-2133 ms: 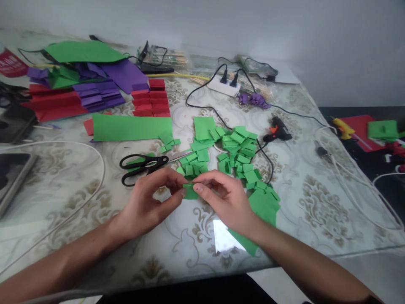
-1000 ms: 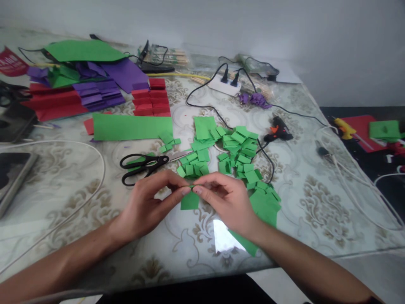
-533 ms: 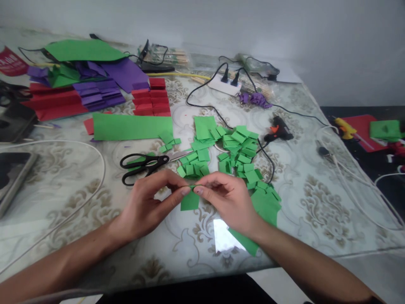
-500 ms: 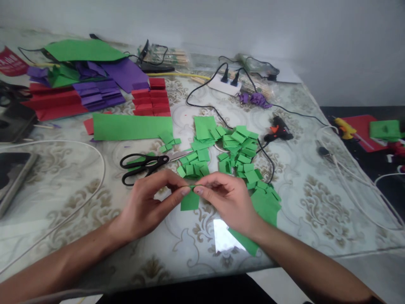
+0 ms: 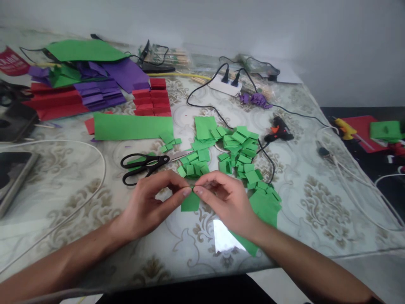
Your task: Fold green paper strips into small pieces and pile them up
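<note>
Between thumbs and forefingers, my left hand (image 5: 155, 202) and my right hand (image 5: 226, 200) pinch the top edge of a small green paper piece (image 5: 190, 202). The fingertips of both hands nearly meet, and they hide the pinched edge. Just beyond the left hand lie black-handled scissors (image 5: 148, 162), blades pointing right. Several cut and folded green paper pieces (image 5: 240, 145) are heaped past the right hand. A larger green sheet (image 5: 265, 207) lies partly under the right forearm.
A long green strip (image 5: 133, 127) lies behind the scissors, with folded red paper (image 5: 152, 101) and purple paper (image 5: 99, 95) farther back. A black glue gun (image 5: 279, 131) stands at right. The white power strip (image 5: 224, 85) has cords trailing over the table. A phone (image 5: 14, 177) is at left.
Both hands keep their pinch in almost the same place. The fingertips have shifted very slightly, and less green shows between them.
</note>
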`<state>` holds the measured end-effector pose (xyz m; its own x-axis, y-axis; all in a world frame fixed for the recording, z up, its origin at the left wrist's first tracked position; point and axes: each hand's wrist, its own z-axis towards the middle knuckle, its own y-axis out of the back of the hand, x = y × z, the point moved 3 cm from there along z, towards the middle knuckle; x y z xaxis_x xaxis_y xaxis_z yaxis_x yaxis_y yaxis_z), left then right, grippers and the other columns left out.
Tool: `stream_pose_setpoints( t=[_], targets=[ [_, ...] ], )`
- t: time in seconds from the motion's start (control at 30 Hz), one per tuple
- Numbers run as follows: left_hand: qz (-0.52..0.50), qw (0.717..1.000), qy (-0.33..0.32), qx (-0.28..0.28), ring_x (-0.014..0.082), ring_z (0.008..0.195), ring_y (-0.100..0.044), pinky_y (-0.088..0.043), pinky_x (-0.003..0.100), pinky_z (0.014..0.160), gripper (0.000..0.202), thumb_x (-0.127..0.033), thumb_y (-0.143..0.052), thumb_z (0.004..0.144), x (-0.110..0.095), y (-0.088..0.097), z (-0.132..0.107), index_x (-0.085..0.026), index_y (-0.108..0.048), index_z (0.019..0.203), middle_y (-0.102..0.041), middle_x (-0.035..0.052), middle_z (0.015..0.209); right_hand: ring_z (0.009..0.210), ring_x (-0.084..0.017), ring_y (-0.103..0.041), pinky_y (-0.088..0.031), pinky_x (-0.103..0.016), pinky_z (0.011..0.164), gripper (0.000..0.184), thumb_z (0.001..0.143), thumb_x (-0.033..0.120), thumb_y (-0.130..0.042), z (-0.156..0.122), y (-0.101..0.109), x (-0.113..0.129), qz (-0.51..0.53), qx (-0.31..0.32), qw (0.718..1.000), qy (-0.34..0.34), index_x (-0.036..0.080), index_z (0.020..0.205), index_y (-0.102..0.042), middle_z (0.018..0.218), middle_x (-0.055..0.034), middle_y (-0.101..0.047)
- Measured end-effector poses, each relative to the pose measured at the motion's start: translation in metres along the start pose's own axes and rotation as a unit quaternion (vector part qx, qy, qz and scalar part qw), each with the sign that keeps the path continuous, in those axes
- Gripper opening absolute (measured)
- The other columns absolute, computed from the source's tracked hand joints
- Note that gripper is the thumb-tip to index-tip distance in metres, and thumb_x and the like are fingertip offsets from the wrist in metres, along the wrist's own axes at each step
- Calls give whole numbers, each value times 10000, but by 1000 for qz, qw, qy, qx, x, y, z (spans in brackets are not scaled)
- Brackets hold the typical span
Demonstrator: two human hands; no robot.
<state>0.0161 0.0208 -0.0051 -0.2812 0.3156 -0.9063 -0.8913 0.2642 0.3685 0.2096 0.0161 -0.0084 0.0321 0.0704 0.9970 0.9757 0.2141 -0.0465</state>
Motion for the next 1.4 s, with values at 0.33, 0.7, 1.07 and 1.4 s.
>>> stream_pose_setpoints(
  t=[0.33, 0.7, 1.07, 1.4],
  targets=[
    [18, 1000, -5, 22, 119, 720, -661, -531, 204, 664, 51, -191, -678, 980, -4, -2, 1, -195, -705, 937, -717, -12, 811, 741, -141, -648, -515, -254, 639, 46, 923, 244, -715, -2, -2, -3, -42, 46, 998, -9, 206, 903, -697, 807, -2, -693],
    [2, 1000, 22, 22, 117, 697, -612, -501, 205, 638, 104, -206, -646, 978, 0, -1, 3, -184, -677, 880, -667, -11, 774, 703, -134, -602, -492, -253, 626, 34, 874, 203, -682, 1, -1, -6, -53, 50, 997, -30, 203, 842, -670, 761, 13, -653],
    [19, 999, 36, 5, 124, 663, -598, -468, 222, 597, 122, -215, -635, 944, -2, 3, 4, -183, -658, 828, -651, -12, 740, 712, -150, -645, -516, -270, 631, 19, 818, 198, -694, 2, 0, -5, -50, 31, 997, -46, 207, 805, -683, 764, 0, -700],
    [2, 999, 54, -4, 142, 650, -587, -465, 239, 580, 135, -241, -645, 930, -2, 2, 5, -190, -659, 806, -653, 0, 725, 726, -150, -639, -528, -271, 649, 27, 829, 220, -701, 3, -1, -4, -41, 40, 997, -60, 207, 817, -681, 772, -3, -691]
  ],
)
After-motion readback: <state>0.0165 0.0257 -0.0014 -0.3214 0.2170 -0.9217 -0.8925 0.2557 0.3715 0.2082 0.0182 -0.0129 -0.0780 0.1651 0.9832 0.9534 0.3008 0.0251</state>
